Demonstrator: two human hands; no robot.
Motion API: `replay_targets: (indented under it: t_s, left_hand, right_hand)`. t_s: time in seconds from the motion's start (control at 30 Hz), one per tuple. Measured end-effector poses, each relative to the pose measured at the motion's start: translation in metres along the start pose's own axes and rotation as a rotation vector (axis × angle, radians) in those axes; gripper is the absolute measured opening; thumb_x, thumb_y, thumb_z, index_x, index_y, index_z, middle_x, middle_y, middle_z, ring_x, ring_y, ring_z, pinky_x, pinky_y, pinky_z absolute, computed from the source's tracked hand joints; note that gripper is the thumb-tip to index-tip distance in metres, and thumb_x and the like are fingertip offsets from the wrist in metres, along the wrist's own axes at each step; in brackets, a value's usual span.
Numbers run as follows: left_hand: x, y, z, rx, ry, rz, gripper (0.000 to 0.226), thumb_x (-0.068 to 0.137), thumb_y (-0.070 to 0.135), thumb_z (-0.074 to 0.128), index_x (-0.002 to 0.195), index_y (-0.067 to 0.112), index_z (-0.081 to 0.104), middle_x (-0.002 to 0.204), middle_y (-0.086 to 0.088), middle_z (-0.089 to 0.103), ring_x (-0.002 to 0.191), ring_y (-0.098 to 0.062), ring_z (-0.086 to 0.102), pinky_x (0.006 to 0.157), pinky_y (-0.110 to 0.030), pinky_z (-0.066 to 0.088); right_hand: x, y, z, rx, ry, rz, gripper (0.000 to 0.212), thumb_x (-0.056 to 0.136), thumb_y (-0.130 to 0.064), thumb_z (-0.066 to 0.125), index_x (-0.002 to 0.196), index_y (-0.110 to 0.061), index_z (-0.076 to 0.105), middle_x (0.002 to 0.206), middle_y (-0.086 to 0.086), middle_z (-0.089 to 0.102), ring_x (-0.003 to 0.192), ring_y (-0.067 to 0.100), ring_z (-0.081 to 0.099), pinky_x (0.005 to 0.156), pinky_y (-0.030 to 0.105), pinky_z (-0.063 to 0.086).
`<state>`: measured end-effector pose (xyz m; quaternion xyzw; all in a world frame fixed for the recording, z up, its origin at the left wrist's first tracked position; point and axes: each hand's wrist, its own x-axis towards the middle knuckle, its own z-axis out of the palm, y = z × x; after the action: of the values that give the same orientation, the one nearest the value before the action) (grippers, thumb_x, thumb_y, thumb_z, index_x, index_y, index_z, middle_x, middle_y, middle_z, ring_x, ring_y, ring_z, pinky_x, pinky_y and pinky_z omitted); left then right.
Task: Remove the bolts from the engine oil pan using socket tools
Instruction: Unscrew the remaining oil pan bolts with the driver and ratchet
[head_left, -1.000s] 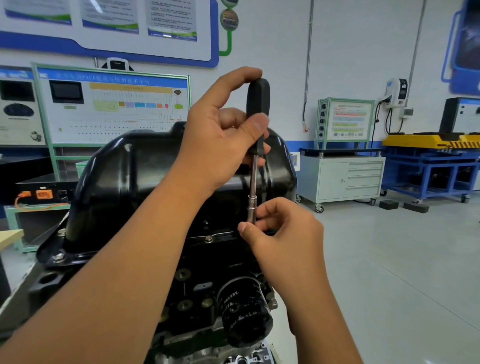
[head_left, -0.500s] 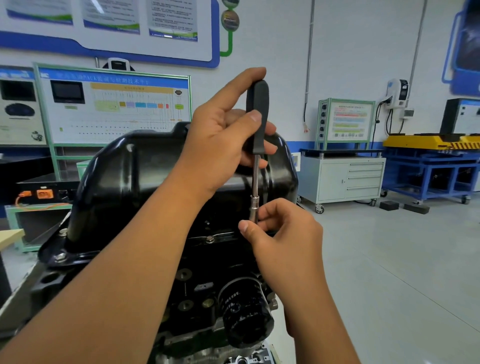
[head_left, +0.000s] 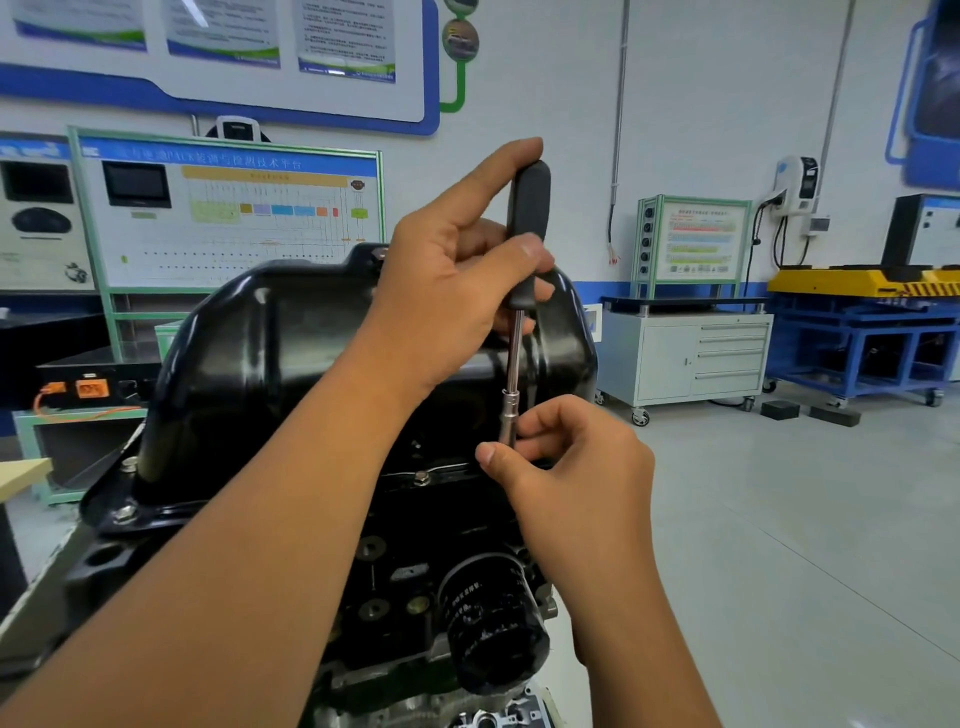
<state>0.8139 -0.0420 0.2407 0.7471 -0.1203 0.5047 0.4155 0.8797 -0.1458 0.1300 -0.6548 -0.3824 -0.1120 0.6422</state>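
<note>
A glossy black oil pan sits on top of an upturned engine in front of me. My left hand grips the black handle of a socket driver, which stands upright over the pan's near flange. My right hand pinches the silver socket at the driver's lower end; the bolt under it is hidden by my fingers. Another flange bolt shows just left of the socket, and one more bolt sits at the pan's left corner.
A black oil filter sticks out of the engine block below my right hand. Behind stand a training display board, a grey wheeled cabinet and a blue-and-yellow lift table. Grey floor lies to the right.
My left-hand fingers have shifted slightly around the driver handle, as in a turning motion. My right hand stays on the socket.
</note>
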Motion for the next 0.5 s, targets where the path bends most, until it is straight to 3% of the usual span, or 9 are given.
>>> replay_targets:
  t_s: [0.07, 0.13, 0.33, 0.5]
  left_hand:
    - [0.0002, -0.0004, -0.0014, -0.024, -0.019, -0.025, 0.056, 0.100, 0.001, 0.054, 0.145, 0.034, 0.050, 0.091, -0.014, 0.076, 0.087, -0.029, 0.077, 0.070, -0.044, 0.065]
    - [0.0006, -0.0009, -0.0027, -0.006, -0.020, -0.027, 0.058, 0.100, -0.002, 0.056, 0.147, 0.031, 0.048, 0.089, -0.016, 0.075, 0.086, -0.029, 0.077, 0.069, -0.045, 0.065]
    - [0.0004, 0.0007, -0.0025, 0.072, 0.045, 0.038, 0.067, 0.083, 0.005, 0.081, 0.139, 0.029, 0.054, 0.079, -0.012, 0.066, 0.071, -0.043, 0.070, 0.061, -0.048, 0.063]
    - [0.0010, 0.0010, -0.0023, -0.041, -0.009, -0.029, 0.055, 0.094, 0.003, 0.066, 0.141, 0.028, 0.053, 0.088, -0.012, 0.075, 0.082, -0.028, 0.076, 0.064, -0.044, 0.064]
  right_hand:
    - [0.0005, 0.0002, 0.0000, 0.002, -0.006, -0.001, 0.028, 0.071, -0.023, 0.091, 0.070, -0.027, 0.063, 0.069, -0.020, 0.068, 0.065, 0.001, 0.064, 0.059, 0.011, 0.047]
    - [0.0003, 0.0000, 0.0005, -0.003, -0.009, -0.006, 0.027, 0.071, -0.024, 0.090, 0.070, -0.027, 0.063, 0.069, -0.021, 0.067, 0.066, 0.000, 0.064, 0.059, 0.010, 0.046]
    - [-0.0012, 0.0002, 0.0017, 0.005, 0.011, -0.009, 0.030, 0.067, -0.030, 0.093, 0.067, -0.028, 0.063, 0.073, -0.022, 0.067, 0.069, -0.003, 0.063, 0.061, 0.008, 0.045]
    - [0.0001, 0.0023, 0.0011, -0.005, 0.011, -0.014, 0.028, 0.069, -0.026, 0.092, 0.068, -0.027, 0.064, 0.071, -0.020, 0.068, 0.068, 0.000, 0.064, 0.061, 0.009, 0.046]
